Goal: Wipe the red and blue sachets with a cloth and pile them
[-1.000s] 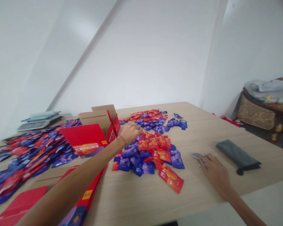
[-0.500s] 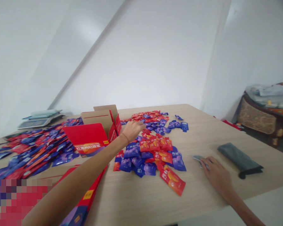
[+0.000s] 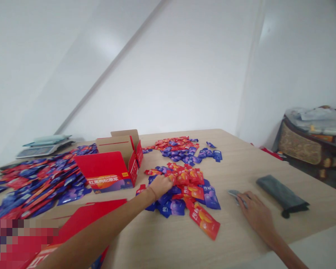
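My left hand reaches across the wooden table and rests on the near pile of red and blue sachets, fingers curled round several of them. A single red sachet lies at the pile's near edge. My right hand lies flat on the table to the right, its fingertips on a small grey object. An open red cardboard box stands just left of my left hand.
A second sachet pile lies farther back. A large heap of sachets covers the left of the table, with a weighing scale behind it. Flat red cartons lie near left. A dark grey pouch lies right.
My left hand has drawn back from the far pile to the near pile and closed on sachets there. My right hand has stayed in place.
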`<state>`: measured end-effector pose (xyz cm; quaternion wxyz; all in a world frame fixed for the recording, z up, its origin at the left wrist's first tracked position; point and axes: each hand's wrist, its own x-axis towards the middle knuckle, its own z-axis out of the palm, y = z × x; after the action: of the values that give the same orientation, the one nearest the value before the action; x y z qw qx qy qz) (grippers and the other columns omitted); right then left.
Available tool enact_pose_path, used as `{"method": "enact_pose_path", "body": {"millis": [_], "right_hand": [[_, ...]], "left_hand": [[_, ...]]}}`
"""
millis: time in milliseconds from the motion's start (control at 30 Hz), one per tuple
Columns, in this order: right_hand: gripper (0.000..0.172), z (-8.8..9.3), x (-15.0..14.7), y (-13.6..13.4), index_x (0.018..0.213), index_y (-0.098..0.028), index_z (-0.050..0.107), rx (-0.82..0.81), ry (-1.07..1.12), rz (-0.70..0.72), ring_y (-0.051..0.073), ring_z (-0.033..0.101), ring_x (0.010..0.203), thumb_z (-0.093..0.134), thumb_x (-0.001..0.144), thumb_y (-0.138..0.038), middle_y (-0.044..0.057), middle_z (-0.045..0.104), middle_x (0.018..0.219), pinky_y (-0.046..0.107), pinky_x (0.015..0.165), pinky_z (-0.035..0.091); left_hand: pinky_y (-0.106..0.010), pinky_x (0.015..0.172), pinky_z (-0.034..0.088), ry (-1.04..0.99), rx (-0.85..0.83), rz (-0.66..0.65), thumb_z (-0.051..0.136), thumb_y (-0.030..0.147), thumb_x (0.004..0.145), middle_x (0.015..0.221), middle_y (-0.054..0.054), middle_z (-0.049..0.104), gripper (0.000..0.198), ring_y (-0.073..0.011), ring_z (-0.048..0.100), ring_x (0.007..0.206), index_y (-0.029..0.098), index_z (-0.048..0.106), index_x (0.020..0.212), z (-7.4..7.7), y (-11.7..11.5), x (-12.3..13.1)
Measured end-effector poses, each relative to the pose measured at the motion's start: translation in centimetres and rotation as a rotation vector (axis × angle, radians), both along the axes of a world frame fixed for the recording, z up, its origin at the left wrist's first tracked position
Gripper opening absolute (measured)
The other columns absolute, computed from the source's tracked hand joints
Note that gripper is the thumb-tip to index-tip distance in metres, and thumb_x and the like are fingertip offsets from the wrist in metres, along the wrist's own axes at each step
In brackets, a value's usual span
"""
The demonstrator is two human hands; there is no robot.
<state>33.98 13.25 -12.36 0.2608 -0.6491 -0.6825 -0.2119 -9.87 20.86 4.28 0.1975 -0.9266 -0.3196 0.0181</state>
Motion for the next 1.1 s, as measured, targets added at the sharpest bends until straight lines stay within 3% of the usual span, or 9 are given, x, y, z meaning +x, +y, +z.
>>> {"method": "enact_pose_path", "body": {"millis": [100, 200, 333, 467, 567, 633, 767, 933, 1100], "right_hand": [[0.038, -0.2, -0.1, 0.1, 0.106, -0.026, 0.077, 0.016, 0.009, -0.010, 0.024, 0.068, 0.094, 0.042, 0.104, -0.041, 0.008, 0.073, 0.106, 0.034, 0.076, 0.050], [0.039, -0.3, -0.3, 0.2, 0.105, -0.026, 0.077, 0.029, 0.029, -0.003, 0.024, 0.069, 0.093, 0.041, 0.104, -0.040, 0.008, 0.073, 0.106, 0.034, 0.076, 0.051], [0.039, -0.2, -0.6, 0.3, 0.103, -0.027, 0.078, 0.058, 0.058, 0.016, 0.023, 0.069, 0.089, 0.041, 0.103, -0.038, 0.009, 0.074, 0.105, 0.034, 0.071, 0.050], [0.037, 0.0, -0.8, 0.3, 0.101, -0.027, 0.078, 0.084, 0.056, 0.018, 0.023, 0.069, 0.087, 0.042, 0.102, -0.036, 0.009, 0.074, 0.104, 0.033, 0.070, 0.049], [0.036, -0.1, -0.8, 0.3, 0.101, -0.027, 0.078, 0.088, 0.035, 0.027, 0.023, 0.069, 0.088, 0.043, 0.103, -0.034, 0.009, 0.074, 0.104, 0.033, 0.072, 0.049], [0.036, -0.1, -0.8, 0.3, 0.101, -0.026, 0.078, 0.093, 0.019, 0.022, 0.023, 0.069, 0.090, 0.043, 0.103, -0.033, 0.009, 0.074, 0.105, 0.033, 0.074, 0.048], [0.037, -0.1, -0.8, 0.3, 0.102, -0.026, 0.079, 0.090, 0.013, 0.025, 0.024, 0.069, 0.092, 0.043, 0.103, -0.033, 0.009, 0.074, 0.103, 0.034, 0.075, 0.049], [0.040, 0.0, -1.0, 0.2, 0.101, -0.025, 0.079, 0.086, 0.017, 0.016, 0.025, 0.068, 0.088, 0.040, 0.103, -0.035, 0.010, 0.074, 0.105, 0.036, 0.072, 0.049], [0.040, -0.1, -1.0, 0.2, 0.102, -0.025, 0.079, 0.087, 0.032, 0.021, 0.025, 0.068, 0.090, 0.040, 0.103, -0.036, 0.011, 0.074, 0.108, 0.035, 0.071, 0.050]], "left_hand": [[-0.030, 0.069, 0.057, 0.017, -0.026, 0.067, 0.069, 0.007, 0.093, 0.083, -0.010, 0.077, 0.010, -0.0242, 0.075, 0.077, 0.016, 0.075, 0.092, 0.4, -0.8, -0.3], [-0.031, 0.077, 0.059, -0.055, -0.087, 0.082, 0.070, 0.021, 0.097, 0.106, -0.010, 0.080, 0.017, -0.0265, 0.077, 0.095, 0.020, 0.076, 0.112, 1.9, -1.8, -0.3], [-0.035, 0.104, 0.055, -0.273, -0.454, -0.112, 0.076, 0.034, 0.093, 0.133, -0.010, 0.073, 0.043, -0.0280, 0.070, 0.123, 0.024, 0.069, 0.135, 2.5, -5.3, -0.9], [-0.042, 0.126, 0.037, -0.352, -0.693, -0.320, 0.070, 0.030, 0.090, 0.158, -0.006, 0.056, 0.046, -0.0289, 0.048, 0.149, 0.029, 0.067, 0.136, -0.8, -11.7, -2.8], [-0.044, 0.130, 0.028, -0.373, -0.699, -0.293, 0.061, 0.034, 0.095, 0.166, -0.007, 0.045, 0.059, -0.0286, 0.038, 0.156, 0.030, 0.053, 0.153, -3.8, -15.8, -4.3], [-0.048, 0.131, 0.025, -0.322, -0.716, -0.264, 0.058, 0.042, 0.100, 0.167, -0.006, 0.043, 0.061, -0.0296, 0.032, 0.158, 0.034, 0.046, 0.159, -5.2, -17.4, -4.9], [-0.052, 0.130, 0.021, -0.296, -0.713, -0.190, 0.052, 0.052, 0.103, 0.168, -0.004, 0.037, 0.062, -0.0298, 0.027, 0.158, 0.043, 0.037, 0.163, -6.1, -18.0, -5.3], [-0.052, 0.129, 0.025, -0.287, -0.747, -0.195, 0.051, 0.056, 0.104, 0.167, 0.000, 0.038, 0.062, -0.0298, 0.029, 0.157, 0.051, 0.033, 0.162, -6.5, -16.9, -5.3], [-0.045, 0.127, 0.033, -0.248, -0.620, -0.247, 0.055, 0.052, 0.104, 0.164, 0.002, 0.044, 0.065, -0.0262, 0.037, 0.154, 0.057, 0.025, 0.162, -8.8, -15.8, -6.3]]}}
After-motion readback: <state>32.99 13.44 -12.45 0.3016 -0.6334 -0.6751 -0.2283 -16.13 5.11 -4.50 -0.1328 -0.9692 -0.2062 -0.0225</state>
